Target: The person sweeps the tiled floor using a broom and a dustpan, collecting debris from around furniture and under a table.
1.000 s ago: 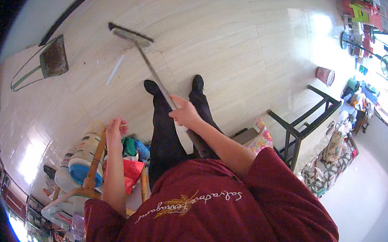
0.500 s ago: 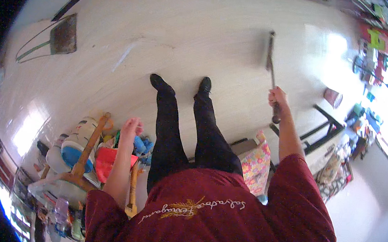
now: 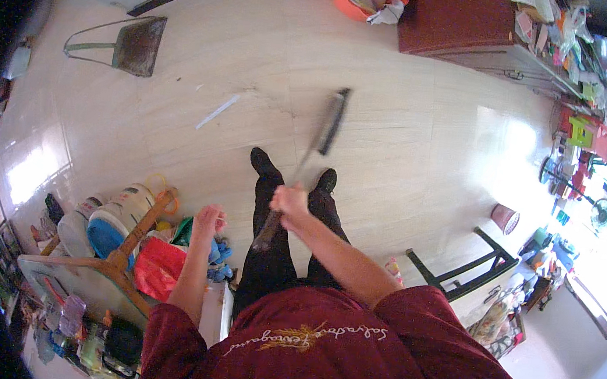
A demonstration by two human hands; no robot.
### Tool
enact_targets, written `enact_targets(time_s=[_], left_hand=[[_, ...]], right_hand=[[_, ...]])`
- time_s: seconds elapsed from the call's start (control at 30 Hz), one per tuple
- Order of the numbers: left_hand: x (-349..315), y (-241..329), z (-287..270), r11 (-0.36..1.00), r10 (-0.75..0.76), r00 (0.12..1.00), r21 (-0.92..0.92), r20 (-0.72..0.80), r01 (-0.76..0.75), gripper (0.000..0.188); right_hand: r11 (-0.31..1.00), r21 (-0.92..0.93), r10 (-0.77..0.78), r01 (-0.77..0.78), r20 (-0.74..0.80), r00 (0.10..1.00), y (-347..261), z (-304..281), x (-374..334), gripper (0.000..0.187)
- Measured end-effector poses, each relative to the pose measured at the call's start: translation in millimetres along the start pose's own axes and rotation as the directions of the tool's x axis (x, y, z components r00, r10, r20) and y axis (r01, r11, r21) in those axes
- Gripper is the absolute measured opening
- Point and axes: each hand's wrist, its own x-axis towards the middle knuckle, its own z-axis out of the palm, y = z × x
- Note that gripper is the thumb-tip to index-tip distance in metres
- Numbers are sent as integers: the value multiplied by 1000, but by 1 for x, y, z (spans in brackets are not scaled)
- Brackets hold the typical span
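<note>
My right hand (image 3: 290,200) is closed around the handle of a broom (image 3: 333,122), in front of my legs. Its long, dark-bristled head touches or hovers just over the floor beyond my feet and is blurred by motion. My left hand (image 3: 209,219) hangs at my left side, fingers loosely curled and a little apart, with nothing visible in it. Below it lies a red plastic bag (image 3: 160,269). A white strip (image 3: 218,112) and thin dark debris (image 3: 261,99) lie on the floor left of the broom head. Farther left rests a metal dustpan (image 3: 139,45) with a looped handle.
At my left stand a glass-topped table (image 3: 79,281) and white buckets (image 3: 131,208). To my right are a black stool-like frame (image 3: 469,270) and a small pink bin (image 3: 505,219). A reddish-brown cabinet (image 3: 454,20) and an orange basin (image 3: 351,8) stand ahead.
My right hand has swung the broom leftward, from my far right to in front of my legs. The view has shifted, bringing the cabinet and orange basin into sight. My left hand stays at my side.
</note>
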Motion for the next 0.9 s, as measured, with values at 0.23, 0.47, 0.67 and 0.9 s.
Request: enact_targets(time_s=[0.23, 0.47, 0.67, 0.9], left_hand=[[12, -22, -73, 975, -44, 988, -224, -148, 10, 20], [10, -42, -122, 973, -87, 953, -230, -292, 19, 15], [-12, -34, -99, 937, -201, 920, -341, -336, 79, 16], [-17, -72, -42, 882, -250, 943, -454, -218, 129, 20]], right_hand=[[971, 148, 167, -190, 155, 974, -57, 14, -39, 72], [971, -190, -161, 141, -92, 983, -100, -78, 11, 60], [884, -367, -291, 291, 55, 955, -208, -146, 105, 20], [847, -429, -226, 315, 245, 943, -217, -119, 185, 15]])
